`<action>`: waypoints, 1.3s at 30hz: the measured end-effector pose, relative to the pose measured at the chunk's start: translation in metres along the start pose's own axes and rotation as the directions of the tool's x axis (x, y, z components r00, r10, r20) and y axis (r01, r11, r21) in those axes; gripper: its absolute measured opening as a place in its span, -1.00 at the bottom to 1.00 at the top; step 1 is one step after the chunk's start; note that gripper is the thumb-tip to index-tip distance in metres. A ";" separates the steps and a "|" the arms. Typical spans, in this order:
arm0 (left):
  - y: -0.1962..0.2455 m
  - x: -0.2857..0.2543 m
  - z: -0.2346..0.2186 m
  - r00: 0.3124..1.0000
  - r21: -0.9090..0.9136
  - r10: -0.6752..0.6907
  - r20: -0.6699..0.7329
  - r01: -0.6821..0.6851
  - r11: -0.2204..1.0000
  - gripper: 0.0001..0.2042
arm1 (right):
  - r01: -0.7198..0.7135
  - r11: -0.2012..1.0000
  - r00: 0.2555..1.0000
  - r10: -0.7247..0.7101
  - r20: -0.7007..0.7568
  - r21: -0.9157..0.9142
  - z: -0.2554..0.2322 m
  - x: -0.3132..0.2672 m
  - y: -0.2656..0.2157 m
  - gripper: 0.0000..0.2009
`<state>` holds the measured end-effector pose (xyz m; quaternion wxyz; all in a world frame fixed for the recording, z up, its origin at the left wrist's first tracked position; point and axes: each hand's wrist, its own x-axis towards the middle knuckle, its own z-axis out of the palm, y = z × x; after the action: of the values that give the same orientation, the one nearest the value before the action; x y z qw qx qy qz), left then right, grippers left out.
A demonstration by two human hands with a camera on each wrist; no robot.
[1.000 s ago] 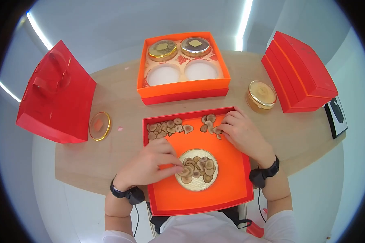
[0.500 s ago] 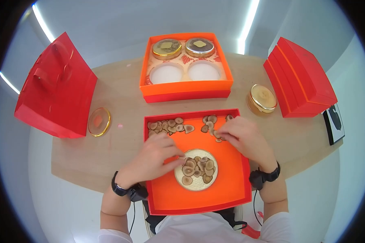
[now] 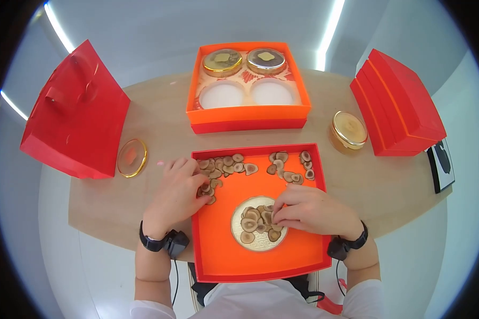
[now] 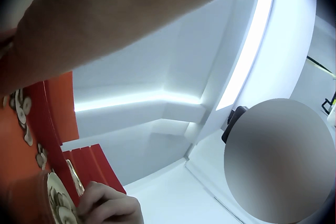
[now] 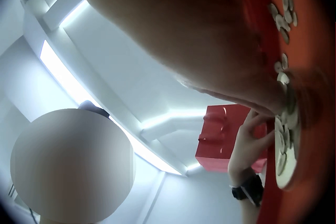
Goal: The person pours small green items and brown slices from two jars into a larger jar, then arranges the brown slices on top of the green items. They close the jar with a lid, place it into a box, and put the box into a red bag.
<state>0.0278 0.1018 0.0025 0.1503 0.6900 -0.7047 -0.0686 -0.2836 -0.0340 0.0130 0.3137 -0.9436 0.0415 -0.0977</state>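
Note:
In the head view, my left hand (image 3: 178,194) is at the left wall of a shallow red tray with an orange floor (image 3: 261,263). Its thumb and fingers pinch around brown dried slices (image 3: 210,190) there. My right hand (image 3: 316,210) reaches over a round pale-gold patterned dish (image 3: 261,245) in the tray, its fingertips pinching at the right side of the heaped dried slices (image 3: 250,224). These fingertips partly hide the slice beneath. More slices (image 3: 229,164) lie along the tray's back left, with smaller groups (image 3: 292,177) at the back right.
Behind the tray stands an orange box (image 3: 250,118) holding two lidded jars beside two round white recesses. A gold-rimmed lid (image 3: 132,158) and red bag (image 3: 85,117) are left; a gold-lidded jar (image 3: 348,132), red box (image 3: 399,106) and black-and-white item (image 3: 440,165) are right.
My left hand has moved from the dish to the tray's left wall. My right hand has come from the back right corner down to the dish, and slices now line that corner's wall.

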 end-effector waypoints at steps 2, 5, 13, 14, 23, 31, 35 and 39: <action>-0.002 0.000 0.003 1.000 0.012 -0.004 -0.005 0.004 1.000 -0.78 | 0.006 0.999 1.000 -0.005 -0.024 0.045 -0.001 0.000 0.000 -0.89; -0.004 0.001 0.003 1.000 0.001 0.003 0.008 -0.003 1.000 -0.83 | 0.004 1.000 0.993 -0.004 -0.115 0.001 -0.006 -0.001 0.008 -0.86; -0.008 0.005 0.005 0.991 0.057 0.065 -0.115 -0.058 0.997 -0.92 | -0.274 0.892 0.933 0.156 -0.324 -0.359 -0.001 -0.003 0.045 -0.85; -0.006 0.006 0.003 0.989 0.071 0.072 -0.133 -0.063 0.996 -0.92 | -0.273 0.885 0.937 0.155 -0.312 -0.378 0.000 -0.003 0.047 -0.85; 0.035 -0.002 -0.004 0.925 -0.474 0.376 0.053 -0.308 0.825 -0.91 | -0.284 0.857 0.938 0.156 -0.309 -0.430 0.004 -0.002 0.053 -0.86; 0.043 0.001 0.010 0.950 -0.398 0.312 0.017 -0.280 0.874 -0.84 | -0.247 0.852 0.945 0.107 -0.309 -0.462 0.004 0.000 0.056 -0.87; 0.021 -0.002 0.004 0.985 -0.329 0.167 -0.043 -0.172 0.928 -0.86 | -0.252 0.848 0.935 0.088 -0.343 -0.467 0.006 -0.001 0.060 -0.89; 0.008 -0.004 -0.004 0.965 -0.144 0.248 0.087 -0.234 0.962 -0.84 | -0.259 0.862 0.904 0.057 -0.424 -0.436 0.006 0.001 0.063 -0.90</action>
<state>0.0214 0.1068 0.0080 0.1662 0.5831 -0.7841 -0.1323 -0.2824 -0.0806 -0.0292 0.0609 -0.9449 0.2061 -0.2470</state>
